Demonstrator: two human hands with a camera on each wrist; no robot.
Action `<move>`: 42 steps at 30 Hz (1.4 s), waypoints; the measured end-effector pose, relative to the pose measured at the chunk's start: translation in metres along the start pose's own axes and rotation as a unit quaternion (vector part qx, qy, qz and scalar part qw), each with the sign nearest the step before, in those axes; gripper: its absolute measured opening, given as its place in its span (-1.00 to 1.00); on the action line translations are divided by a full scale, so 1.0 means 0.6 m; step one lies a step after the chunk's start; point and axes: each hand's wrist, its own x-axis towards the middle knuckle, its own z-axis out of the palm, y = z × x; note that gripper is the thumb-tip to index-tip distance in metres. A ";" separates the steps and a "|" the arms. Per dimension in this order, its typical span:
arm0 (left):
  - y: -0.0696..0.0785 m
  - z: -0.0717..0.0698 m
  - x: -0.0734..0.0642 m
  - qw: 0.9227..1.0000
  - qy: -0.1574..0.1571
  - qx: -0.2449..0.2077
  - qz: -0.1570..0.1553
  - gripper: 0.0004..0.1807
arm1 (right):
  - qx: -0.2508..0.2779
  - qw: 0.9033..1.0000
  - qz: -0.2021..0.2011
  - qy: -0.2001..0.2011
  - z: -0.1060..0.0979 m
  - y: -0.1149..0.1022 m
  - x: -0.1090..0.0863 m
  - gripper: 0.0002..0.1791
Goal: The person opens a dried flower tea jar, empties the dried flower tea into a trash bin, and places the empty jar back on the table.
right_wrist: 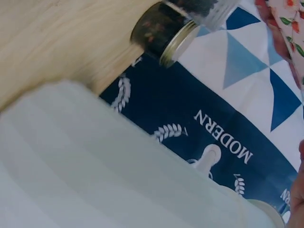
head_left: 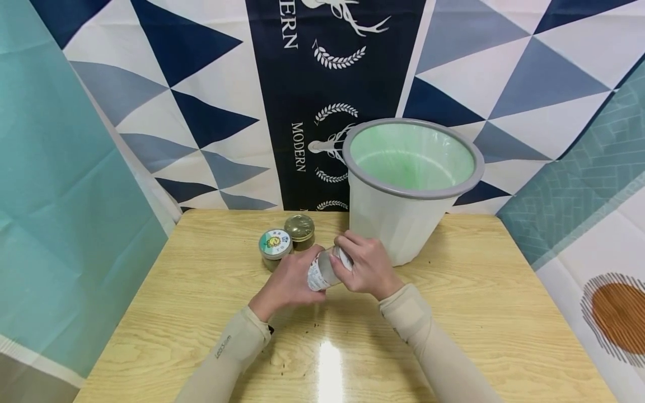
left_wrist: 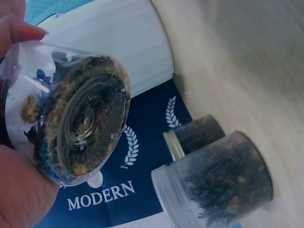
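Tilted above the table is a clear jar (head_left: 321,272) with a printed label. Dark dried bits, like loose tea, show through its base in the left wrist view. My left hand (head_left: 291,281) grips the jar around its body. At the jar's other end my right hand (head_left: 370,264) curls its fingers around the pale lid end (head_left: 345,258), which it mostly covers. Just beyond the left hand stand a jar with a green-and-white lid (head_left: 275,243) and a smaller gold-lidded jar (head_left: 299,228); both hold dark dried bits.
A tall white bin (head_left: 393,224) with a grey rim stands at the back right, close behind my right hand. Small dark crumbs (head_left: 307,331) lie on the wooden table (head_left: 453,336). Patterned cloth (head_left: 211,61) hangs behind the table's back edge.
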 end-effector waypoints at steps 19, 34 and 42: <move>-0.012 -0.019 0.015 0.982 -0.120 -0.138 0.041 -0.27 | 0.018 0.997 -0.075 0.025 -0.009 -0.007 0.013 -0.57; -0.025 -0.009 0.003 0.983 -0.120 -0.139 -0.004 -0.27 | 0.025 0.992 -0.020 -0.119 -0.039 -0.008 0.006 -0.20; -0.027 -0.006 0.001 0.986 -0.106 -0.124 -0.020 -0.27 | 0.009 0.980 0.093 -0.178 -0.068 -0.017 0.005 -0.27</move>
